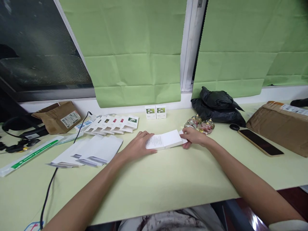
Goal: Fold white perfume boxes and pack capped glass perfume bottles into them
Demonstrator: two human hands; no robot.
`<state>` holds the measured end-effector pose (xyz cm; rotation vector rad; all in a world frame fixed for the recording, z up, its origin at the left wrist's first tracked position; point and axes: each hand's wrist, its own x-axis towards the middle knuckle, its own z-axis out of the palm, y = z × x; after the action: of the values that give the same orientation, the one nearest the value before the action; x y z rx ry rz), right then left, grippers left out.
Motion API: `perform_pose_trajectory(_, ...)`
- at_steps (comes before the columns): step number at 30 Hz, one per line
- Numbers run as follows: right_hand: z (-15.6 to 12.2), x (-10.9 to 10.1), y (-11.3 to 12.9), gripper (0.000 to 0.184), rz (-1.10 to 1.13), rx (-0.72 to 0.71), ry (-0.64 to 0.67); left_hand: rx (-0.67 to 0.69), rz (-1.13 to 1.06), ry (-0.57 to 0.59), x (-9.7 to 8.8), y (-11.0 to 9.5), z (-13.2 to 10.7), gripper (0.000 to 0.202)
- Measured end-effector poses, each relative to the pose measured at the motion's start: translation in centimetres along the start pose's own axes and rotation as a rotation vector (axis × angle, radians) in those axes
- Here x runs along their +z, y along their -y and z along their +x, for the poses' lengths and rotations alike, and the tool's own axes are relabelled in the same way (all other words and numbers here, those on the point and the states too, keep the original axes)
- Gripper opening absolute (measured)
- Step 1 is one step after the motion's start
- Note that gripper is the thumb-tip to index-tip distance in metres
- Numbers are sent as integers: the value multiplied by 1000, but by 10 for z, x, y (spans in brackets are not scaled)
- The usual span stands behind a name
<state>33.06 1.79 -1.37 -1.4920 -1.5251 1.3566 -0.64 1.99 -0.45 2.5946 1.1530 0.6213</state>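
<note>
A flat white paper box (171,138) with rows of printed text on its left part lies between my hands, low over the table. My left hand (141,144) is closed around its left end, thumb at the near edge. At the other end, my right hand (192,137) pinches the white end flap, which sticks out from the box. Left of my hands lie several flattened white boxes (96,150), overlapping one another. Behind those, more white boxes (115,123) with small flower pictures are fanned out. Two small assembled boxes (156,112) with green pictures stand upright near the wall.
Glass-like ornaments (205,126) sit just beyond my right hand, with black plastic bags (216,107) behind. A phone (261,142) and a brown parcel (279,125) lie at right. At left are an opened brown carton (60,117), a green-white strip (31,155) and a black cable (49,189).
</note>
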Motion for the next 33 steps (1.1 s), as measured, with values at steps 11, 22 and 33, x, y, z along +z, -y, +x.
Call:
perform_pose_trajectory(11,-3,0,1,22,-236,96,-31,-275,-70,-100,-59,22,2,78)
perform_pose_trajectory(22,-25,46,32,36,-204,-424,-81,-261,-1492,-134,0,-34,11,54)
perform_pose_trajectory(33,-28,63,33,35,446,-231,261,-174,-1396,-50,15,-37,4,72)
